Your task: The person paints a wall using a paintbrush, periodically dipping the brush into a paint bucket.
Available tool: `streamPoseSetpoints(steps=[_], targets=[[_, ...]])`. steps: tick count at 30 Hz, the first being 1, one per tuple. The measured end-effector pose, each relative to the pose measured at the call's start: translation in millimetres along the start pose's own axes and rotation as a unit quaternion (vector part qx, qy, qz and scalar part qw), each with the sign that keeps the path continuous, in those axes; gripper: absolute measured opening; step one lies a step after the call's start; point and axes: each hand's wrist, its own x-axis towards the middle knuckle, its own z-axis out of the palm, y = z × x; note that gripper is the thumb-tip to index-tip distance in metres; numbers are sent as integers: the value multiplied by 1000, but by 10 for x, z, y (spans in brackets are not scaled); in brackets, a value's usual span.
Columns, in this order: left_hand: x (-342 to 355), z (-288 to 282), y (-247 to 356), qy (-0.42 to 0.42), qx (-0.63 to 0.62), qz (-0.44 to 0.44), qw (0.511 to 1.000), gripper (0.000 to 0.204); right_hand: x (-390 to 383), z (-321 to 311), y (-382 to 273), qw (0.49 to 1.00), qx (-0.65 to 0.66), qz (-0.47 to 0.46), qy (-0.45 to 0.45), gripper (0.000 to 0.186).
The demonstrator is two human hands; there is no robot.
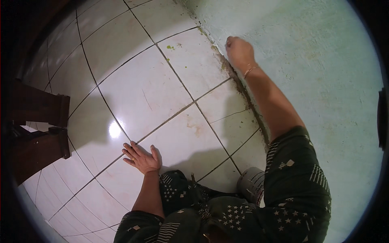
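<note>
My left hand (142,158) lies flat on the white tiled floor (137,85), fingers spread, a ring on one of them. It holds nothing. Stretched forward on the right, my right hand (240,52) is closed close to the foot of the pale green wall (324,81). Whatever its fingers may hold is hidden. Below that hand runs a rough, dirty seam (242,87) between tiles and wall, with crumbled brown edges.
A paint-marked bucket (252,184) stands beside my body near the wall, partly covered by my clothing. Dark wooden furniture legs (40,103) rest on the floor at the left. Green specks (170,47) dot the tiles near the wall.
</note>
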Motion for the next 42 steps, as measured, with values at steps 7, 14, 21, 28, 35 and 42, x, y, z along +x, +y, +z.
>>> streamPoseSetpoints(steps=[7, 14, 21, 28, 35, 42], targets=[[-62, 2, -128, 27, 9, -5, 1000, 84, -138, -1625, -275, 950, -36, -61, 305, 12], [3, -14, -18, 27, -2, 6, 1000, 84, -365, -590, -403, 999, -25, -28, -40, 14], [-21, -27, -29, 30, -4, 12, 999, 84, -104, -531, 49, 1000, -27, 14, 5, 20], [-54, 14, -104, 26, 12, -3, 1000, 86, -312, -1885, -196, 945, -26, -26, 324, 12], [-23, -19, -88, 24, 2, 3, 1000, 87, -714, -431, -396, 998, -6, -46, 36, 8], [3, 38, -40, 22, 0, 12, 1000, 87, -708, -421, 251, 998, 7, 26, 65, 14]])
